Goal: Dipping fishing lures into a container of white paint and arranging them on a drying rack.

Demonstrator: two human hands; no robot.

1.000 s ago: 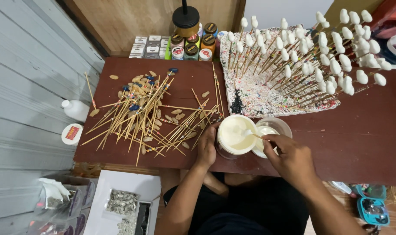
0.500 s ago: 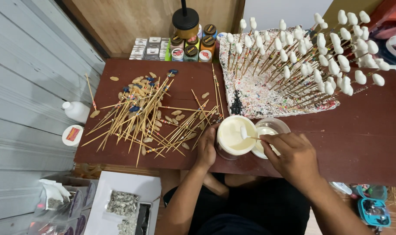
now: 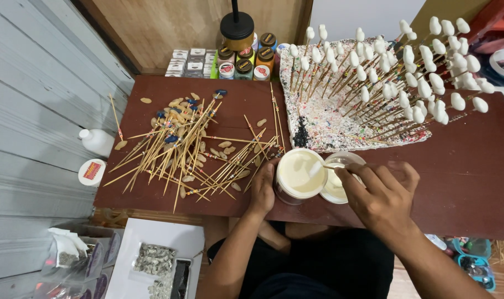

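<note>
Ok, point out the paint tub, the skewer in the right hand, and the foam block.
Paint tub (image 3: 297, 173), head view, on the cream paint surface.
Skewer (image 3: 330, 166), head view, on the bare stick near the fingers.
Foam block (image 3: 329, 124), head view, on its paint-speckled top.

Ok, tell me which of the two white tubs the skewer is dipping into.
The left, fuller tub, steadied by the left hand; the skewer's tip sits inside it.

Bare worktop (image 3: 462, 171) lies open to the right of the two paint tubs (image 3: 301, 174). Loose skewers (image 3: 180, 147) crowd the left side; the foam block of upright skewers (image 3: 384, 77) blocks the far side.
</note>
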